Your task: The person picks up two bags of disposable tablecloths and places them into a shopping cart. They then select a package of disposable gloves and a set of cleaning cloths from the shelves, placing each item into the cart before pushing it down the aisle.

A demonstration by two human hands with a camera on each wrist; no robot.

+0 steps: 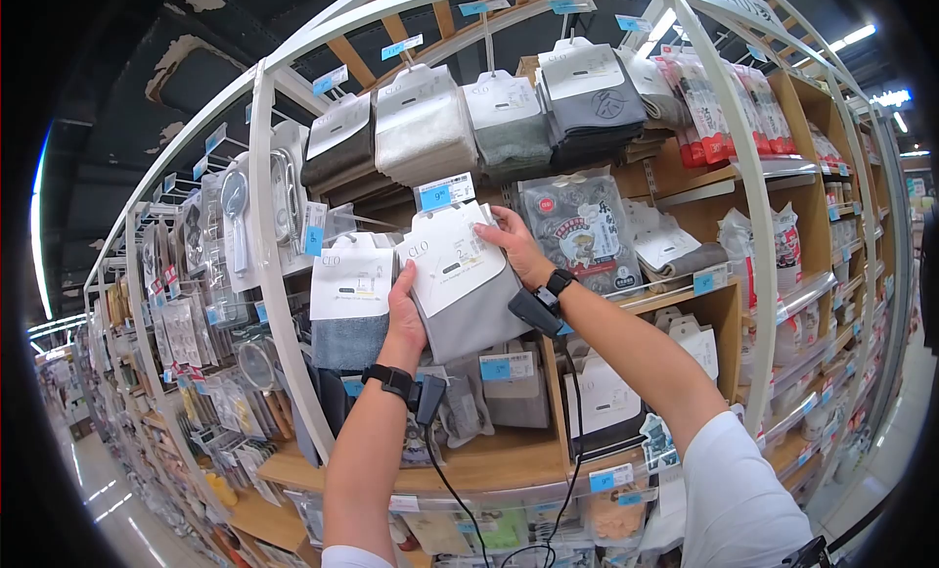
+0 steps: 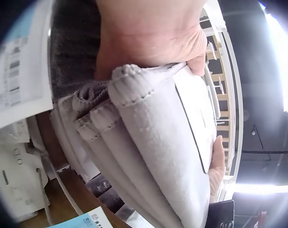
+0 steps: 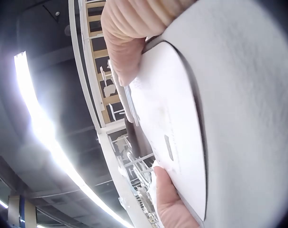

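Observation:
Both hands hold a folded light grey towel [image 1: 471, 318] with a white card label [image 1: 452, 255], close in front of the shelf. My left hand [image 1: 406, 314] grips its left edge, thumb on the card. Over the upper right edge curls my right hand [image 1: 518, 250], its thumb pressing on the card's face. The left wrist view shows several soft folds with stitched hems below the left hand [image 2: 151, 40]. In the right wrist view the card [image 3: 163, 118] lies flat on the towel [image 3: 248, 123], and the right hand [image 3: 130, 35] bends over its edge.
A blue-grey towel pack [image 1: 349, 338] hangs just left of the held one. Above is a row of hanging towels [image 1: 423, 137]; a patterned grey pack [image 1: 577, 230] is at right. A white rack post [image 1: 264, 206] stands left, and a wooden shelf [image 1: 509, 478] runs below.

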